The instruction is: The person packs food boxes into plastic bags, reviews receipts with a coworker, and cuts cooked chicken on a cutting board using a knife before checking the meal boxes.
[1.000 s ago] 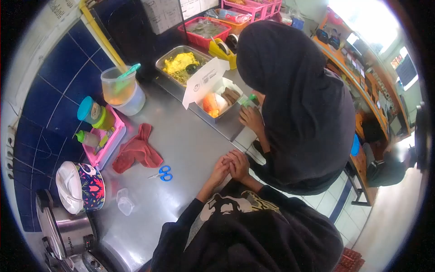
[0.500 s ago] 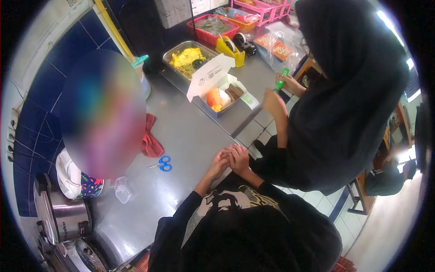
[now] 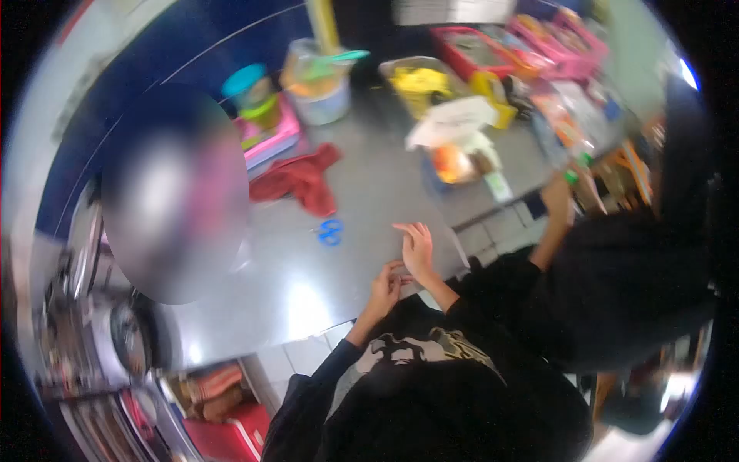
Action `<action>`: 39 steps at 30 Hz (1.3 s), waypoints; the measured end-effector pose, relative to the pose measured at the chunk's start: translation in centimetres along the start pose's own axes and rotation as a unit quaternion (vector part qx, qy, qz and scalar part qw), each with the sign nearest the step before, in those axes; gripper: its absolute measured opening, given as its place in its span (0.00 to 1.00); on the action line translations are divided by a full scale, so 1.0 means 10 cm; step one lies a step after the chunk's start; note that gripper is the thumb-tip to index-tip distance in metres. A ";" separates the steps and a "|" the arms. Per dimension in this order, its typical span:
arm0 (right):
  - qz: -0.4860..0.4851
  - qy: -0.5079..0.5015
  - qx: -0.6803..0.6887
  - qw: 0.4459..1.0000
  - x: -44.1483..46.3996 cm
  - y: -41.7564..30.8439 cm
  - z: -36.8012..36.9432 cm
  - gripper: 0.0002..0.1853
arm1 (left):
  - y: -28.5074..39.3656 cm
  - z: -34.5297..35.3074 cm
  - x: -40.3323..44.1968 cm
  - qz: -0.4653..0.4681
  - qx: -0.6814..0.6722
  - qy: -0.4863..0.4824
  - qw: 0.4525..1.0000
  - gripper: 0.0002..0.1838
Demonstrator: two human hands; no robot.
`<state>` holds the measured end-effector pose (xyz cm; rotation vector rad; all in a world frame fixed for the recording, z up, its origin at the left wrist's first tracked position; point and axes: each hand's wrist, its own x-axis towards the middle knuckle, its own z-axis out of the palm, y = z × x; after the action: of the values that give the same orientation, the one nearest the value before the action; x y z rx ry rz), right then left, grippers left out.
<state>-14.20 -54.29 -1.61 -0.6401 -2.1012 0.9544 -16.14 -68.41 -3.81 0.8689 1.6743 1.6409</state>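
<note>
At the front edge of the steel table, my right hand (image 3: 416, 251) is raised with its fingers stretched out and nothing in it. Just below and to its left is my left hand (image 3: 385, 291), fingers loosely apart, also holding nothing visible. Blue-handled scissors (image 3: 330, 232) lie on the tabletop to the left of my hands. Beyond them is a crumpled red cloth (image 3: 296, 181). An open white food box (image 3: 450, 123) stands farther back, with food inside that is blurred by motion.
A person in black (image 3: 616, 285) stands at the right, a green object (image 3: 571, 177) in hand. At the back are a tray of yellow food (image 3: 419, 79), a yellow tape dispenser (image 3: 496, 100), a red basket (image 3: 469, 50) and a white tub (image 3: 322, 104). A red item (image 3: 227, 435) sits below the table.
My hands, clasped together before, have come apart, and the right one has lifted with fingers extended. The view has swung left, showing more tubs and the shelf below the table.
</note>
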 end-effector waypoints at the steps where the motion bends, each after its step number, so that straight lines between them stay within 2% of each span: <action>1: -0.017 -0.033 0.032 0.999 0.02 -0.14 0.16 0.13 | 0.02 -0.26 -0.08 -0.004 0.014 0.047 0.999 0.19; 3: -0.048 -0.137 0.016 0.989 0.05 -0.35 0.44 0.17 | 0.08 -0.92 -0.31 0.049 0.085 0.243 0.965 0.30; 4: -0.065 -0.165 0.038 0.983 -0.01 -0.37 0.56 0.17 | 0.20 -1.31 -0.44 0.095 0.033 0.350 0.931 0.39; 5: -0.090 -0.143 -0.003 0.986 -0.13 -0.33 0.62 0.20 | 0.37 -1.70 -0.66 0.096 -0.007 0.463 0.881 0.40; 6: -0.113 -0.114 -0.046 0.986 -0.23 -0.28 0.63 0.23 | 0.41 -2.09 -0.87 0.122 -0.091 0.607 0.780 0.42; 8: -0.123 -0.158 -0.037 0.979 -0.26 -0.20 0.57 0.25 | 0.76 -2.75 -1.33 0.179 -0.074 0.777 0.600 0.44; 10: -0.130 -0.192 -0.032 0.972 -0.29 -0.19 0.57 0.28 | 1.18 -3.00 -1.76 0.266 -0.027 0.835 0.481 0.43; 13: -0.133 -0.174 -0.047 0.975 -0.23 -0.27 0.61 0.29 | 1.61 -2.91 -1.88 0.183 0.061 0.883 0.428 0.38; 14: -0.125 -0.169 -0.081 0.974 -0.22 -0.32 0.66 0.29 | 1.42 -2.96 -1.92 0.184 0.058 0.885 0.424 0.38; 16: -0.123 -0.164 -0.118 0.972 -0.14 -0.44 0.76 0.29 | 0.62 -3.07 -2.04 0.029 0.294 0.765 0.572 0.35; 18: -0.197 -0.105 -0.065 0.973 0.07 -0.62 0.99 0.27 | -0.05 -2.79 -1.85 -0.102 0.458 0.626 0.622 0.32; 20: -0.226 -0.160 0.034 0.960 0.30 -0.86 1.30 0.25 | -0.25 -2.15 -1.42 -0.316 0.597 0.490 0.551 0.34; 21: -0.248 -0.197 0.036 0.948 0.40 -1.00 1.50 0.25 | -0.09 -1.96 -1.32 -0.259 0.546 0.473 0.642 0.38; 22: -0.269 -0.232 0.039 0.934 0.48 -1.16 1.72 0.25 | -0.11 -1.87 -1.26 -0.257 0.561 0.471 0.631 0.39; 24: -0.231 -0.328 0.020 0.916 0.56 -1.50 2.20 0.28 | -0.11 -1.86 -1.22 -0.257 0.574 0.471 0.619 0.41; 26: -0.159 -0.366 -0.002 0.917 0.58 -1.71 2.80 0.36 | -0.04 -1.91 -1.18 -0.265 0.472 0.511 0.667 0.46; 27: -0.162 -0.364 0.000 0.917 0.56 -1.78 3.04 0.36 | 0.00 -1.99 -1.11 -0.263 0.473 0.514 0.666 0.46; 29: -0.043 -0.442 -0.062 0.894 0.55 -1.91 3.37 0.47 | 0.09 -2.18 -0.93 -0.172 0.367 0.567 0.718 0.51; 30: -0.045 -0.440 -0.060 0.895 0.59 -1.98 3.41 0.47 | 0.02 -2.32 -0.79 -0.143 0.419 0.569 0.693 0.56; 31: -0.049 -0.466 -0.097 0.878 0.59 -2.02 3.43 0.50 | -0.06 -2.47 -0.64 -0.143 0.419 0.570 0.692 0.56; 33: -0.055 -0.493 -0.137 0.857 0.58 -2.09 3.40 0.53 | -0.14 -2.70 -0.35 -0.032 0.420 0.591 0.687 0.57; 36: -0.042 -0.512 -0.155 0.844 0.65 -2.09 3.39 0.52 | -0.09 -2.83 -0.07 -0.059 0.358 0.624 0.692 0.57; 38: -0.173 -0.462 -0.048 0.868 0.66 -2.05 3.35 0.51 | -0.08 -2.84 0.00 -0.068 0.349 0.625 0.695 0.55; 39: -0.175 -0.469 -0.050 0.864 0.63 -2.05 3.35 0.51 | -0.10 -2.83 -0.01 -0.079 0.344 0.620 0.700 0.53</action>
<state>-46.92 -76.61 1.80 0.2655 -2.9807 1.0560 -39.05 -84.99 -4.09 -0.3613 3.2855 1.4817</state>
